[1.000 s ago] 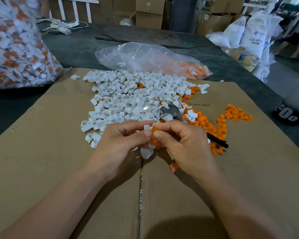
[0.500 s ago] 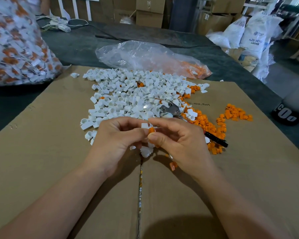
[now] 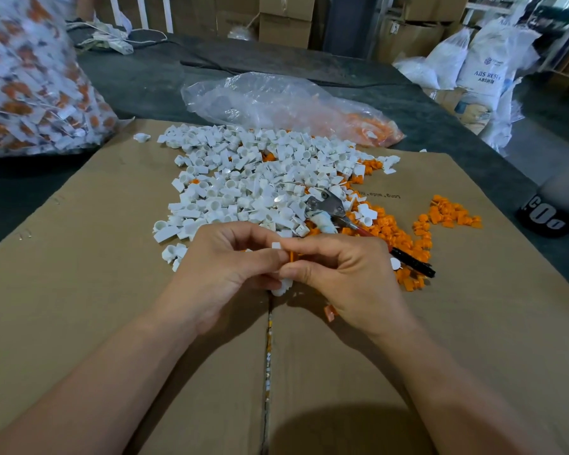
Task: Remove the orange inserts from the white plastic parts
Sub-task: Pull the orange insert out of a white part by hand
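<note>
While hands (image 3: 224, 267) (image 3: 345, 274) pinch a part (image 3: 276, 245), a clear bag (image 3: 276, 103) holds orange inserts (image 3: 372, 126).

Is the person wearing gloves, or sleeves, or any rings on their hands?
No gloves. The left hand and the right hand are bare, and no rings show on the fingers you can see. The left forearm and the right forearm are bare too: no sleeve, watch or bracelet shows as far as the picture reaches.
</note>
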